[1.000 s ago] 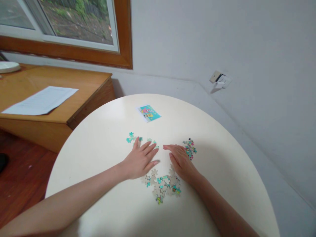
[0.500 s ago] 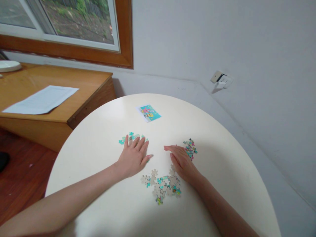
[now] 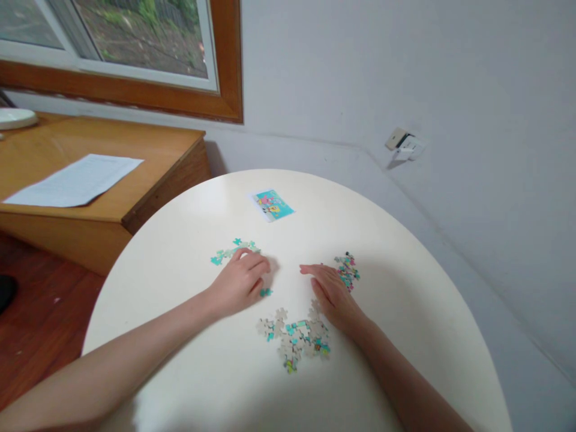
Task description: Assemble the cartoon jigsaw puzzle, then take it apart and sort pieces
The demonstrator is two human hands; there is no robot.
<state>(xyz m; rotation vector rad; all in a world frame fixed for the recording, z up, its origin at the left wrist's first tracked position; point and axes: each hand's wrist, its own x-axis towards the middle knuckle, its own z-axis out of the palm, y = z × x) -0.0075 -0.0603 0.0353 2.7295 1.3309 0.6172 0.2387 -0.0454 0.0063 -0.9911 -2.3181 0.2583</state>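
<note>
Right now my left hand (image 3: 240,281) sits curled on the round table (image 3: 405,336), fingertips on the teal pieces (image 3: 227,251). I cannot tell whether it pinches one. One stray teal piece (image 3: 265,292) lies just beside its thumb. My right hand (image 3: 330,291) lies flat, fingers together, touching the colourful cluster (image 3: 347,268), the loose heap (image 3: 294,336) at its wrist. The risk, I judge, is drag: a sliding palm or wrist could scatter joined pieces or nudge the stray out of sight.

Card (image 3: 272,205) near the table's (image 3: 427,288) far edge. Paper (image 3: 74,179) on the desk's (image 3: 153,147) middle; dish (image 3: 15,117) at its far left corner. Socket (image 3: 404,146) on wall. Window (image 3: 135,36) above desk.
</note>
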